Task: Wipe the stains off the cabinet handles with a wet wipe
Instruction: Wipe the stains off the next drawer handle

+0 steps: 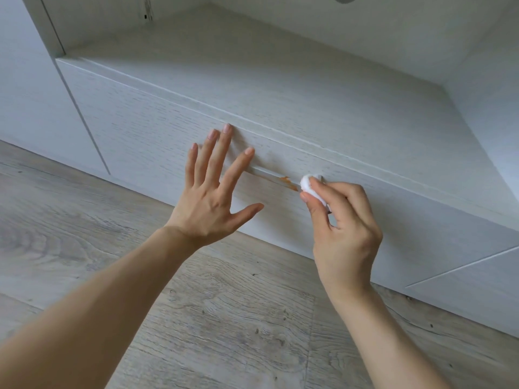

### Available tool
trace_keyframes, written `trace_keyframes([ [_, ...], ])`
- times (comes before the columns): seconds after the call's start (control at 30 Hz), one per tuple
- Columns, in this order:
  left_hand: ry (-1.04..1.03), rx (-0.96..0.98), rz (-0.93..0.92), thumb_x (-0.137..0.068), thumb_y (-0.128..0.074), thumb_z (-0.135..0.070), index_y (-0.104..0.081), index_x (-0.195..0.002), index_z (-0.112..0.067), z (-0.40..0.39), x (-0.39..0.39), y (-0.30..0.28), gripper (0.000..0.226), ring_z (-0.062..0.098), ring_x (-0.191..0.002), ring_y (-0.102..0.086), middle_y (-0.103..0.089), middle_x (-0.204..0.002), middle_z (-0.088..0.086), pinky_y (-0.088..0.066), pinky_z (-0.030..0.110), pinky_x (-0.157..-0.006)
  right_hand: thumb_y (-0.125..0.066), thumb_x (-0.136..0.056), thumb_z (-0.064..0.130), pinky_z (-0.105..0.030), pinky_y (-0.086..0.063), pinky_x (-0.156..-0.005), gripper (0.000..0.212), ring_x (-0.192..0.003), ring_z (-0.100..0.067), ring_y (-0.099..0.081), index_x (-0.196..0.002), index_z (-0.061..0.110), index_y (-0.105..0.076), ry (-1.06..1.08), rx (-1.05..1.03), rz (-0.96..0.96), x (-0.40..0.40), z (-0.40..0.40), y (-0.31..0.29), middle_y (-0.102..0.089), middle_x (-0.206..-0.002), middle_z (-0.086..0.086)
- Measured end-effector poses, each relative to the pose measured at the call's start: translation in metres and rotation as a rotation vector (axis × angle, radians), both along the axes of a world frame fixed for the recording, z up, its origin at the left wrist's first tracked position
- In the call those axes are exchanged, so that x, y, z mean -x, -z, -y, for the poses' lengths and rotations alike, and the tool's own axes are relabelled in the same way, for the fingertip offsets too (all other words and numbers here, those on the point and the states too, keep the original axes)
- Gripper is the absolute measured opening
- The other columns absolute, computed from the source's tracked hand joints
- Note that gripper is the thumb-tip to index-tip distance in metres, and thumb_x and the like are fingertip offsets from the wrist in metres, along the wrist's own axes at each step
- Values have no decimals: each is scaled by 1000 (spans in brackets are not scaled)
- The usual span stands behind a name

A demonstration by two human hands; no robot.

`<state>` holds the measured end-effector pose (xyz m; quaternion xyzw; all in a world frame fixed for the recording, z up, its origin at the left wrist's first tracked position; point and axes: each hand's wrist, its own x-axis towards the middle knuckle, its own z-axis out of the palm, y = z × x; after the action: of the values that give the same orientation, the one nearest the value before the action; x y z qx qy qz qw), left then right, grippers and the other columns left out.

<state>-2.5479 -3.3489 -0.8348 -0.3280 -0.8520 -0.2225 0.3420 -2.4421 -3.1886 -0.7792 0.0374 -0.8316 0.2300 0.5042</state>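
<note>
A recessed groove handle point(265, 174) runs along the white wood-grain drawer front point(140, 130) of a low cabinet. An orange-brown stain point(288, 182) is smeared on the groove. My right hand point(345, 226) pinches a bunched white wet wipe point(310, 186) that touches the handle just right of the stain. My left hand point(213, 189) is spread flat with fingers apart, its fingertips resting on the drawer front left of the stain, holding nothing.
The cabinet top point(280, 80) forms an open shelf recess with side walls. A tall white panel point(28, 94) stands at the left. Grey wood-look floor point(196, 318) lies below. Another drawer front point(477, 279) sits at lower right.
</note>
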Motion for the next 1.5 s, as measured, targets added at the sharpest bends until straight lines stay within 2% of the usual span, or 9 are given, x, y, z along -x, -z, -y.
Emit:
trace_keyframes([
  [0.17,15,-81,4,-85,-52,-59,-11,-145,-19,-9,-1,-1,83,41,-141,-3,-4,-150,22,-4,56,-114,-71,-81,1,-13,-45,-71,13,-70,-17,-58,-94,0,-71,33,-61,8,4,4,1,-61,-77,-10],
  [0.4,30,-48,20,-85,-52,-57,-17,-144,-16,-5,0,0,80,44,-141,-3,-4,-151,25,-5,57,-114,-69,-81,-2,-8,-48,-75,16,-74,-8,-61,-96,0,-71,28,232,39,-3,13,2,-63,-84,-9],
  [0.53,31,-39,24,-86,-52,-57,-18,-143,-16,-5,-1,1,78,43,-141,-2,-3,-151,23,-4,55,-115,-64,-86,0,-2,-44,-69,21,-73,5,-62,-105,6,-68,-2,584,91,-6,14,-7,-62,-89,-1],
  [0.7,35,-41,37,-86,-52,-56,-19,-143,-15,-5,-2,0,78,43,-141,-2,-4,-151,25,-3,55,-115,-62,-89,6,-2,-44,-69,18,-74,0,-64,-105,9,-70,19,731,147,-5,28,-12,-65,-90,-2],
  [0.83,38,-44,38,-86,-52,-56,-20,-143,-15,-5,-2,-1,78,44,-141,-2,-4,-151,25,-3,55,-114,-60,-92,14,-7,-42,-65,17,-60,-2,-55,-103,13,-73,-16,927,161,1,29,-11,-63,-83,-5],
  [1.0,40,-29,39,-85,-52,-56,-18,-143,-17,-5,-3,-1,78,43,-141,0,-3,-151,24,-1,53,-115,-63,-89,12,-4,-43,-67,18,-66,5,-59,-102,22,-69,-76,799,134,-20,28,-9,-64,-84,7],
  [1.17,26,24,30,-87,-49,-60,-16,-146,-19,3,-1,-3,79,38,-143,-1,-5,-153,22,-5,51,-116,-66,-85,3,-18,-51,-78,19,-83,-11,-64,-104,4,-69,-39,389,60,-13,21,-7,-62,-93,-2],
  [1.27,22,55,18,-88,-46,-62,-15,-148,-20,9,0,-6,79,36,-144,-2,-6,-154,21,-5,50,-117,-68,-82,-1,-4,-42,-78,18,-83,-2,-52,-100,1,-70,-4,243,51,-4,19,-1,-53,-90,-3],
  [1.5,-17,52,25,-88,-44,-64,-13,-148,-18,10,1,-8,82,37,-143,-1,-5,-154,22,-4,51,-116,-70,-78,-8,3,-37,-78,18,-77,1,-46,-95,-2,-72,73,112,25,0,17,4,-57,-80,-16],
])
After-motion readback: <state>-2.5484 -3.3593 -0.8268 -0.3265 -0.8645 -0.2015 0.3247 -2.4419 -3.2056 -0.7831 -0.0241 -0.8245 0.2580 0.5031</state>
